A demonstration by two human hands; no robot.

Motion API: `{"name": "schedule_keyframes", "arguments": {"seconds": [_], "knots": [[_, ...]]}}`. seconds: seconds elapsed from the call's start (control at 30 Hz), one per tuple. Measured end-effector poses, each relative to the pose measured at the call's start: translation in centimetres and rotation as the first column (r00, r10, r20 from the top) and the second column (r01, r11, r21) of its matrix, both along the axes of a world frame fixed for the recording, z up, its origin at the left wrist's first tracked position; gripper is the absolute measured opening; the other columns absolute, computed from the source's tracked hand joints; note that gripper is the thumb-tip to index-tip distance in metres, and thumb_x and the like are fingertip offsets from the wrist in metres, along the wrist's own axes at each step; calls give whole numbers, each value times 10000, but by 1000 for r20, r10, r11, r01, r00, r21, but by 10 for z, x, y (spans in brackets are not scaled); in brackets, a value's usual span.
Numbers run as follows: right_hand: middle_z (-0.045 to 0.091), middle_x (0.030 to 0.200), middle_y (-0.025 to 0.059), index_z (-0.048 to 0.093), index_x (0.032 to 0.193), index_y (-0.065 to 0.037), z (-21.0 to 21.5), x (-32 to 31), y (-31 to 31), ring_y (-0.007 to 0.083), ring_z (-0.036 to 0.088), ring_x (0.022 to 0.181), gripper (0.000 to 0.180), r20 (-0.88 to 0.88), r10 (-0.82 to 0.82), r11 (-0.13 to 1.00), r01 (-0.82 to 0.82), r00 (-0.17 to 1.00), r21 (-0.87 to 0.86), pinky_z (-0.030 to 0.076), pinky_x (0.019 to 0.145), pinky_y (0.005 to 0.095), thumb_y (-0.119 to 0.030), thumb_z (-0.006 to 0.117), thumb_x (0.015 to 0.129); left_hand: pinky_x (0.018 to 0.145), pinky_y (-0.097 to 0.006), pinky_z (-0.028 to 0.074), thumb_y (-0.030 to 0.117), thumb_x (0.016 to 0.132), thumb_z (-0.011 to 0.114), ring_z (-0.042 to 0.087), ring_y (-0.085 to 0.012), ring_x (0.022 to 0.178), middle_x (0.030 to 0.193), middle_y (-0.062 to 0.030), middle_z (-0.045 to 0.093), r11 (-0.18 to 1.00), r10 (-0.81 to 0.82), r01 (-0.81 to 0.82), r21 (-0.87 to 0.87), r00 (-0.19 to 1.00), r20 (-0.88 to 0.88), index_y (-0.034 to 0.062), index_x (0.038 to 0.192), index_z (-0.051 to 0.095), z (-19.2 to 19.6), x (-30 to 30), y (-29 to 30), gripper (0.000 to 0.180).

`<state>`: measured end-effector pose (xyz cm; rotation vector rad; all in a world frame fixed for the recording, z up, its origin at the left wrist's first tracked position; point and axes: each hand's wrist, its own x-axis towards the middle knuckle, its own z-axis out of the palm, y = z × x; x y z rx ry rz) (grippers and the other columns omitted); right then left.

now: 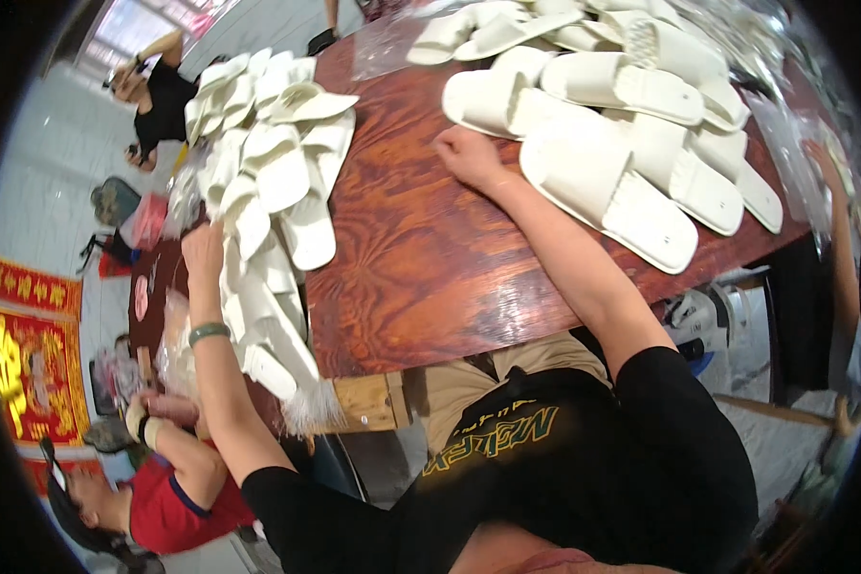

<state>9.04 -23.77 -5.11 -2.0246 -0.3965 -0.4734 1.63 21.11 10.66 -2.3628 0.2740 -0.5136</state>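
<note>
My left hand (204,251), a green bangle on its wrist, lies on a long heap of white slippers in clear bags (268,182) at the left side of the reddish wooden table (421,277); its fingers are hidden among the bags. My right hand (469,153) rests on the tabletop with its fingers curled, right beside a big loose white slipper (603,187). That slipper is at the near edge of a spread of unbagged white slippers (631,86) covering the table's far right part.
Empty clear bags (794,134) lie at the right end of the table, where another person's arm (837,239) reaches in. A person in a red shirt (167,497) works at lower left, and a person in black (163,100) stands at upper left.
</note>
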Motion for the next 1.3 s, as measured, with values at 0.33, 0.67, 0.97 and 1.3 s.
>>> {"name": "schedule_keyframes", "arguments": {"seconds": [0.33,0.67,0.97,1.3], "knots": [[578,914,118,630,865,-56,6,-18,-9,329,577,855,166,92,9,993,2,996,-121,470,749,417,-177,519,837,603,-429,472,158,843,506,615,-333,700,745,-124,640,846,56,66,-529,976,212,143,1006,620,11,-35,-127,200],[544,1108,156,527,1138,-29,127,-127,-91,326,523,1007,456,313,234,855,-42,921,-516,447,860,387,38,530,687,746,-338,460,308,939,445,616,-303,830,911,-173,639,125,-330,24,-992,944,-19,55,1085,599,-14,-87,-276,330],[571,1020,209,490,1182,-5,69,-141,-209,353,558,920,417,-47,-203,803,139,978,-579,449,838,395,28,513,768,807,-393,472,532,845,484,596,-355,978,994,-246,614,388,-533,-274,-880,712,-457,-13,1321,356,-62,-77,-365,734],[600,877,116,616,807,6,108,-96,-212,299,574,793,205,221,-260,662,340,940,-668,470,687,381,-196,632,777,639,-345,520,686,622,634,661,-297,720,776,-210,639,600,-398,-147,-786,798,-453,-173,1051,444,-62,-72,-424,978]]}}
